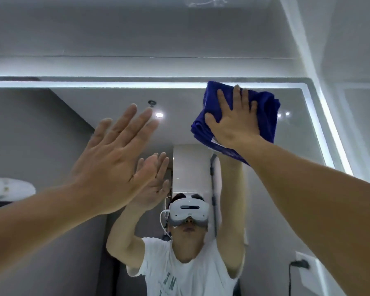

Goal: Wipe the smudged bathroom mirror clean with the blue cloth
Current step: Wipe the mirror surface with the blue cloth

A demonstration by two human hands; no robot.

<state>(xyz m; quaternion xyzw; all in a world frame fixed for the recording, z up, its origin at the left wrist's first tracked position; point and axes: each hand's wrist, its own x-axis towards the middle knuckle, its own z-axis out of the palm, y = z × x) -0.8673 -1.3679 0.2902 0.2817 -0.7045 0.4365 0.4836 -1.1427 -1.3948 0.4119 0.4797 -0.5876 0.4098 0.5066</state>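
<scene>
The bathroom mirror (51, 129) fills most of the view, framed by a lit white strip along its top and right edges. My right hand (233, 122) presses the folded blue cloth (265, 112) flat against the glass near the mirror's upper right corner, fingers spread and straight. My left hand (113, 154) is raised at left centre with straight fingers, palm toward the glass; whether it touches the mirror cannot be told. Both hands show as reflections in the glass.
The mirror reflects a person in a white T-shirt wearing a white headset (188, 212). A wall socket with a black plug (301, 263) sits low at the right. White folded items (6, 186) show at the left edge. The right wall stands close beside the mirror.
</scene>
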